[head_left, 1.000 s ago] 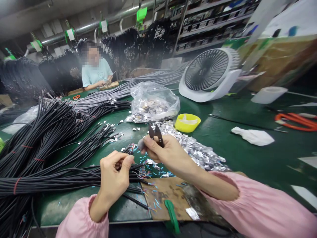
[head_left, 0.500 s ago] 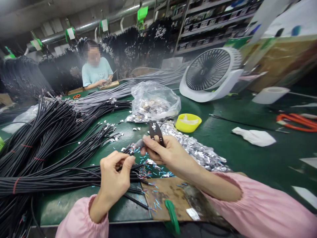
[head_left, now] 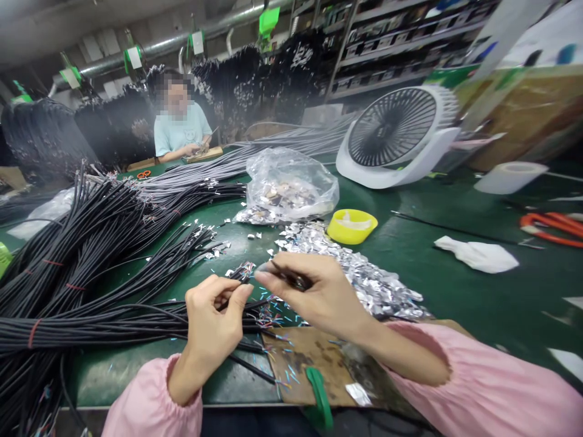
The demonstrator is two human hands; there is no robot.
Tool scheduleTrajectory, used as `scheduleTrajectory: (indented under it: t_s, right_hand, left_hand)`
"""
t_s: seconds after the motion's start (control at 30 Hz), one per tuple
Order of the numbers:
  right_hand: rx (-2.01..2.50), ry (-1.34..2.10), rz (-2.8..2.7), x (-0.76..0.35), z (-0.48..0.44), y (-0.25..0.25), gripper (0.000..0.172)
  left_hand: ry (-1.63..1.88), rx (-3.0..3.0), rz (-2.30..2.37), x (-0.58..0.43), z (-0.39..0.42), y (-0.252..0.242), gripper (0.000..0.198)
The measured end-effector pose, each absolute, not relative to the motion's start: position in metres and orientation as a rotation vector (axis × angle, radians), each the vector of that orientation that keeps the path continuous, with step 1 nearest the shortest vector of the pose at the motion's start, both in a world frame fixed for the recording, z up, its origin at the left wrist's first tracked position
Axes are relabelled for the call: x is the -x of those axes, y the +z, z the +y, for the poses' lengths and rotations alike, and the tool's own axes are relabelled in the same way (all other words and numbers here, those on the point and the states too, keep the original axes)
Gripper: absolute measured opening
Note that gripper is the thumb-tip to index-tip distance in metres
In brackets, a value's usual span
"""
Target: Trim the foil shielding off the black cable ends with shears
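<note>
My left hand [head_left: 214,315] is closed, with thumb and forefinger pinching a thin black cable near its end. To its right, my right hand [head_left: 321,294] is wrapped round dark thread snips [head_left: 295,278], which are mostly hidden by the fingers. The right fingertips, with a grey covering on one, are close to the cable end; whether they touch it I cannot tell. Below and left of my hands lies a bundle of black cables [head_left: 122,331] with coloured wire ends. Small blue wire bits [head_left: 291,373] are scattered over a brown board [head_left: 314,346].
Silver foil scraps [head_left: 378,279] are heaped behind my right hand, near a clear plastic bag [head_left: 291,182] and a yellow ring-shaped holder [head_left: 351,227]. A white fan [head_left: 396,136] stands farther back. More black cables [head_left: 91,237] fill the left. Another person [head_left: 182,130] sits across the table.
My right hand has turned over, so the snips that pointed up and away now lie mostly hidden in it. The left hand keeps its pinch. The view has shifted slightly.
</note>
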State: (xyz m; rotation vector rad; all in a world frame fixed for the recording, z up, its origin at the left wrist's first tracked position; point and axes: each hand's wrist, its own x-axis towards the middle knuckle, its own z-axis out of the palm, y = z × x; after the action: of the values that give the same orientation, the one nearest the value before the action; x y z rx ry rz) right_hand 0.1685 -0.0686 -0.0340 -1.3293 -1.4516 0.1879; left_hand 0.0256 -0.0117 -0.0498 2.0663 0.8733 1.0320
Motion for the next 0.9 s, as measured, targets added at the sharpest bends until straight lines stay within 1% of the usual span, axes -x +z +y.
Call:
scheduleTrajectory:
  t_s: [0.1, 0.13, 0.2, 0.33, 0.43, 0.5, 0.6, 0.7, 0.77, 0.9]
  right_hand:
    - [1.263, 0.007, -1.609, -0.169, -0.069, -0.037, 0.011]
    - [1.255, -0.033, -1.646, -0.169, -0.069, -0.038, 0.010]
    - [1.253, -0.074, -1.705, -0.170, -0.070, -0.038, 0.014]
    - [1.193, -0.051, -1.824, -0.176, -0.069, -0.039, 0.021]
    - [1.177, -0.135, -1.882, -0.178, -0.068, -0.041, 0.029]
    - [1.197, -0.218, -1.854, -0.178, -0.067, -0.042, 0.029]
    - [1.218, -0.278, -1.747, -0.177, -0.067, -0.039, 0.023]
    - [1.304, -0.326, -1.530, -0.176, -0.067, -0.034, 0.017]
    - [1.334, -0.302, -1.453, -0.175, -0.067, -0.033, 0.015]
    - [1.219, -0.126, -1.635, -0.175, -0.066, -0.034, 0.010]
  left_hand:
    - [1.027, -2.093, 0.855, -0.026, -0.012, -0.050, 0.021]
    - [1.015, -2.111, 0.846, -0.025, -0.011, -0.050, 0.020]
    - [0.975, -2.135, 0.832, -0.025, -0.010, -0.050, 0.018]
    - [0.904, -2.025, 0.812, -0.024, -0.005, -0.049, 0.013]
    - [0.865, -2.015, 0.814, -0.024, -0.004, -0.047, 0.016]
    - [0.851, -2.071, 0.809, -0.025, -0.005, -0.045, 0.022]
    - [0.866, -2.143, 0.780, -0.025, -0.007, -0.043, 0.027]
    - [0.914, -2.166, 0.757, -0.023, -0.008, -0.042, 0.030]
    - [0.943, -2.172, 0.764, -0.022, -0.008, -0.043, 0.031]
    - [0.981, -2.181, 0.788, -0.021, -0.007, -0.044, 0.028]
